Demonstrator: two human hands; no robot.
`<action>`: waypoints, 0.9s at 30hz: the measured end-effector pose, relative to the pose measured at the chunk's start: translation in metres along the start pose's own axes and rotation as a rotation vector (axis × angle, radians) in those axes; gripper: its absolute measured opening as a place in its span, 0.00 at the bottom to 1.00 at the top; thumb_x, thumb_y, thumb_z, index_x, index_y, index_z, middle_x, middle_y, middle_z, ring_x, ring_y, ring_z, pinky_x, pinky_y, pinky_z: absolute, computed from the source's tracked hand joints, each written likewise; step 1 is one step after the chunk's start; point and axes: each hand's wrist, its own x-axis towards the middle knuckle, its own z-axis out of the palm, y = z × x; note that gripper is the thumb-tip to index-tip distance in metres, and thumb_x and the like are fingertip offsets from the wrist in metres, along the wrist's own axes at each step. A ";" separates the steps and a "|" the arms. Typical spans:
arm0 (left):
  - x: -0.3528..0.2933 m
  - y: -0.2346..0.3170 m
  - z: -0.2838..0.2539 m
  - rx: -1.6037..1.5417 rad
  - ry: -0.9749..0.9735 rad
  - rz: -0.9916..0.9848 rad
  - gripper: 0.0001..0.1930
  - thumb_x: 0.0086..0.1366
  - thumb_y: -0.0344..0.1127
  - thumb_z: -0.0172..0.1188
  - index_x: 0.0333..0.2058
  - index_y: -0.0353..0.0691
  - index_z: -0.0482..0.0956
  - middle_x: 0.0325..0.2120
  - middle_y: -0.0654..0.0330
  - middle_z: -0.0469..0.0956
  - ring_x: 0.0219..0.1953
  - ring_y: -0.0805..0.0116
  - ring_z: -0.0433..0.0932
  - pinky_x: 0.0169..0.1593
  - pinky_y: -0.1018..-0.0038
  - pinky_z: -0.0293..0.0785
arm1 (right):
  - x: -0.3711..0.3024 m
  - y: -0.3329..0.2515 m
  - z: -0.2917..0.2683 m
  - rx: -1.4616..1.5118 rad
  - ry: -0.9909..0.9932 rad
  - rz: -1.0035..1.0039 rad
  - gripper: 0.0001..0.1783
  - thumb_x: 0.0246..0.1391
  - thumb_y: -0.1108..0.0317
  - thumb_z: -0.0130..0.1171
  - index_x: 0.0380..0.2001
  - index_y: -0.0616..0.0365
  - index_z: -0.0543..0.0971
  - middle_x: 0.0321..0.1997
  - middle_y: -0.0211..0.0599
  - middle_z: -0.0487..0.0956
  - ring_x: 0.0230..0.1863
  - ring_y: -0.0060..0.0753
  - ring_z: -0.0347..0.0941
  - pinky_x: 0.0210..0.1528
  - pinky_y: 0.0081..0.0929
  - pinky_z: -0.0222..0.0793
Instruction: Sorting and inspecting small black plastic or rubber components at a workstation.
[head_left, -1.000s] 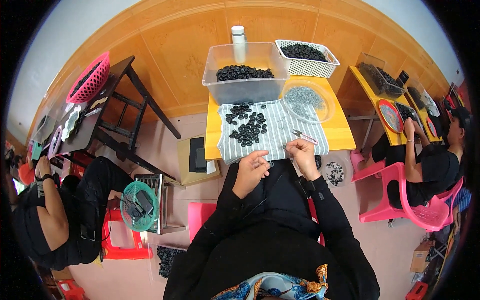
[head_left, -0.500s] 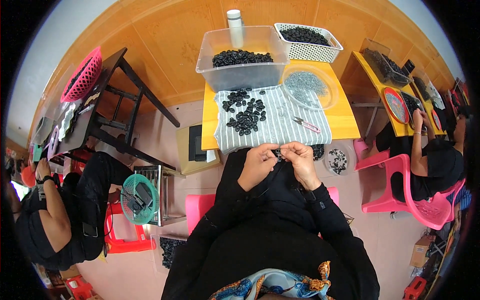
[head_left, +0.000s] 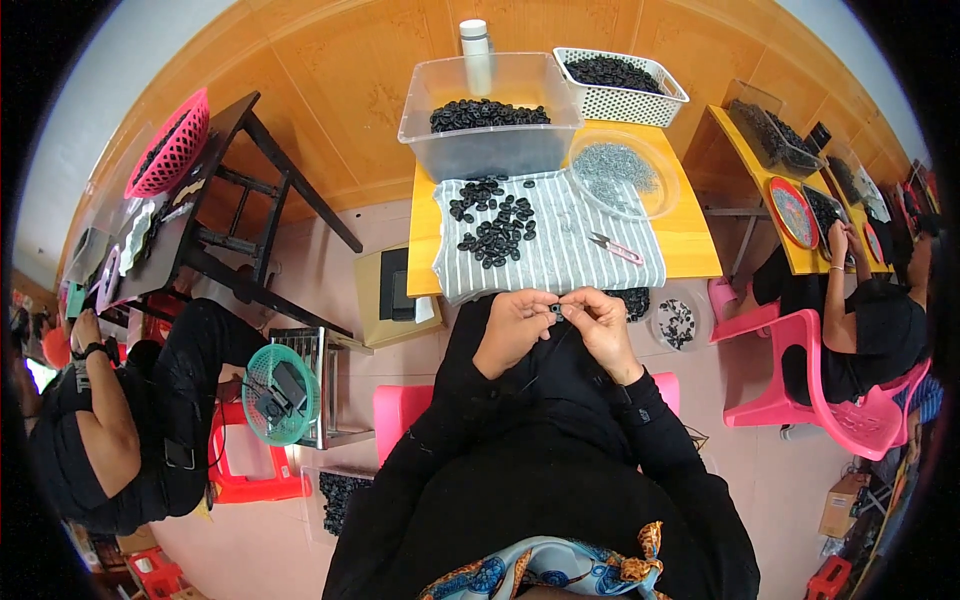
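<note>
The small dark piece [head_left: 557, 312] is up between the fingertips of both hands, over the lap [head_left: 545, 385] and just in front of the yellow worktop [head_left: 690, 258]. The left hand [head_left: 515, 328] pinches it from one side and the right hand [head_left: 603, 332] from the other, thumbs and first fingers close together. The fingers hide most of it, so I can't tell its full shape, or if it is one piece or two. It looks very light and hard, like stiff plastic, so it should not bend much or break easily. It may be smooth, so it could slip and drop if it is held too loosely. The best place to hold it is by its edges, with just the tips of the thumb and finger, as it is too little for a whole fist. One second ago the hands were apart, and the right one was at the front edge of the striped cloth [head_left: 590, 270] with a tiny ring-like thing. Now the two hands meet. The black pieces [head_left: 497, 242] and the pink snips [head_left: 618, 249] lie on the cloth the same as then.
</note>
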 end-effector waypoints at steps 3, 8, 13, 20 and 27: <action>-0.002 0.000 -0.002 -0.084 0.033 -0.010 0.11 0.56 0.23 0.57 0.40 0.29 0.78 0.24 0.62 0.78 0.21 0.80 0.72 0.24 0.86 0.67 | -0.004 -0.007 0.002 0.052 -0.018 -0.011 0.07 0.50 0.79 0.58 0.34 0.62 0.78 0.27 0.23 0.76 0.27 0.11 0.67 0.31 0.13 0.63; -0.009 0.007 0.007 -0.132 0.044 0.033 0.12 0.59 0.24 0.58 0.42 0.31 0.78 0.26 0.62 0.78 0.23 0.80 0.73 0.26 0.85 0.67 | -0.010 -0.012 0.005 -0.045 -0.029 -0.170 0.13 0.48 0.80 0.60 0.39 0.63 0.77 0.31 0.29 0.73 0.30 0.17 0.68 0.33 0.15 0.64; -0.016 0.011 0.014 -0.080 0.065 0.137 0.14 0.59 0.24 0.57 0.45 0.35 0.78 0.29 0.63 0.77 0.26 0.80 0.73 0.28 0.85 0.67 | -0.015 -0.019 0.012 -0.002 0.045 -0.220 0.12 0.48 0.82 0.58 0.39 0.64 0.77 0.31 0.30 0.73 0.30 0.17 0.68 0.33 0.15 0.64; -0.018 0.014 0.017 -0.192 0.039 0.143 0.14 0.59 0.22 0.57 0.45 0.35 0.78 0.30 0.62 0.76 0.26 0.78 0.73 0.27 0.85 0.66 | -0.022 -0.027 0.017 -0.022 0.117 -0.277 0.15 0.48 0.84 0.57 0.42 0.65 0.77 0.33 0.30 0.72 0.31 0.17 0.67 0.34 0.13 0.63; -0.023 0.015 0.025 -0.206 0.053 0.191 0.14 0.59 0.21 0.56 0.46 0.33 0.78 0.29 0.61 0.75 0.26 0.78 0.73 0.27 0.85 0.66 | -0.027 -0.031 0.020 -0.011 0.161 -0.321 0.15 0.48 0.84 0.56 0.41 0.65 0.77 0.33 0.32 0.74 0.31 0.18 0.67 0.34 0.15 0.64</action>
